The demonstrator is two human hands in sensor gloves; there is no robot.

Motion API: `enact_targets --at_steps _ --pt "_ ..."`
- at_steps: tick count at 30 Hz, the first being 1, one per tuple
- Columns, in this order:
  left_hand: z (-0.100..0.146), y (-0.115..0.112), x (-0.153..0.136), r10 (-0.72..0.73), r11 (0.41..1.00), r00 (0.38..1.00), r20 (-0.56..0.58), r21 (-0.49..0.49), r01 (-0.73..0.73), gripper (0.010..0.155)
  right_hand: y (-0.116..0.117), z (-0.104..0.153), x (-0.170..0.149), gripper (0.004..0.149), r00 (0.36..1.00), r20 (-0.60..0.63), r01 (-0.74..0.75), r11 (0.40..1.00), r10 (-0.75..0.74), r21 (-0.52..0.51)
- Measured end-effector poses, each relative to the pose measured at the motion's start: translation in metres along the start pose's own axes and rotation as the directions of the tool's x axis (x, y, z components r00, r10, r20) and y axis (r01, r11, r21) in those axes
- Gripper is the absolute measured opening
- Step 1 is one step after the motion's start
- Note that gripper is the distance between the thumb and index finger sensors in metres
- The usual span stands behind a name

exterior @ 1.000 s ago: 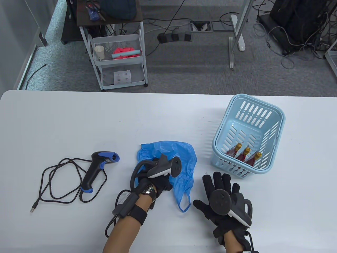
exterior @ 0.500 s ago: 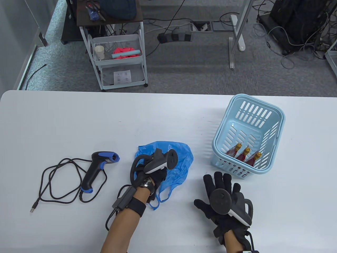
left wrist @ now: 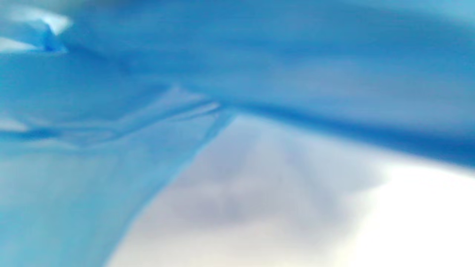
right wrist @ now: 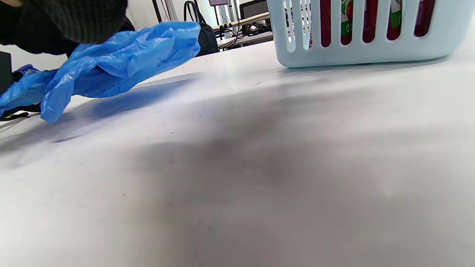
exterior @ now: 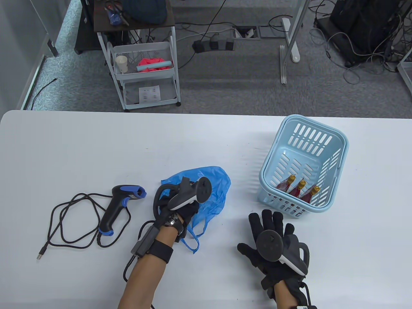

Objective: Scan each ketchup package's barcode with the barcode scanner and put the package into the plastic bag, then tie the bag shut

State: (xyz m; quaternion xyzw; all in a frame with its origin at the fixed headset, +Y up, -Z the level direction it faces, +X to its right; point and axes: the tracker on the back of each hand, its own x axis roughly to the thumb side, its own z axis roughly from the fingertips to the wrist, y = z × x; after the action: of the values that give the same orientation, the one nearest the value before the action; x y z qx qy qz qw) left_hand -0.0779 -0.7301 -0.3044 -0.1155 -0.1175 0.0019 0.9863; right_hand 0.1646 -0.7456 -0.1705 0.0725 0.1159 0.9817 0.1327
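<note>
The left hand [exterior: 183, 209] gripped the blue plastic bag [exterior: 210, 180], bunching it and lifting it partly off the white table [exterior: 96, 145]; one bag handle [exterior: 193, 239] trailed toward the near edge. In the left wrist view, blurred blue film filled most of the frame. The right hand [exterior: 270, 241] lay flat on the table, palm down, fingers spread and released, holding nothing, near the light blue basket [exterior: 334, 173]. Three ketchup packages [exterior: 299, 190] stood inside the basket at its near end, at right. The barcode scanner [exterior: 120, 206] lay on the table left of the bag, its black cable [exterior: 69, 222] looped farther left.
</note>
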Motion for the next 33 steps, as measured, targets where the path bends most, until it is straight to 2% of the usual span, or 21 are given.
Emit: enact_targets --at_steps 9,16,23,33 --pt "0.038 0.041 0.002 -0.035 0.990 0.997 0.066 0.140 0.026 0.039 0.000 0.000 0.001 0.090 1.000 0.002 -0.006 1.000 0.006 -0.005" --pt "0.071 0.059 0.009 -0.076 0.978 0.992 0.103 0.203 0.054 0.039 0.000 0.000 0.002 0.090 1.000 0.005 -0.013 1.000 0.013 -0.008" --pt "0.097 0.056 0.019 -0.101 0.973 0.986 0.130 0.220 0.071 0.040 0.001 0.001 0.002 0.090 1.000 0.009 -0.016 1.000 0.016 -0.015" --pt "0.117 0.023 0.021 -0.110 0.978 0.985 0.131 0.191 0.084 0.040 0.002 0.001 0.005 0.090 1.000 0.018 -0.019 1.000 0.019 -0.010"
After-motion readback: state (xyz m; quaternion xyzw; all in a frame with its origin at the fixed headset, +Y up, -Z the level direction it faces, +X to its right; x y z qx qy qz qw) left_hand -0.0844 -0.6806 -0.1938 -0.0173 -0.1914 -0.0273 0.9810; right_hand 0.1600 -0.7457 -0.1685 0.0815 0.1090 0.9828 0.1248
